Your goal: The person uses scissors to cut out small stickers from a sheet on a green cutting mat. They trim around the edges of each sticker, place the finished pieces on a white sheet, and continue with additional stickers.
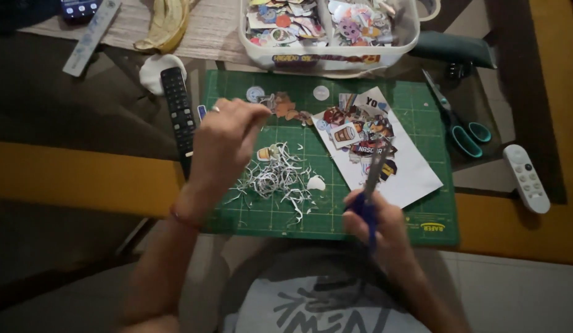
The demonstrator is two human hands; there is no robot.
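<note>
The right hand has its grip clamped on the blue handles of a pair of scissors, blades pointing up toward twelve o'clock, blurred over a white sticker sheet. The left hand has its grip pinched together on a small cut-out sticker at its fingertips, toward two o'clock from the knuckles. Between the hands, at the centre of the green cutting mat, lies a heap of thin white paper trimmings. To trim cleanly, it seems best to turn the sticker with the left hand and keep the blades steady, taking short snips close to the printed edge so the offcuts drop on the heap. At three o'clock rest teal-handled scissors and a white remote; at nine o'clock a black remote; at twelve o'clock a white tub of stickers stands on the bench
</note>
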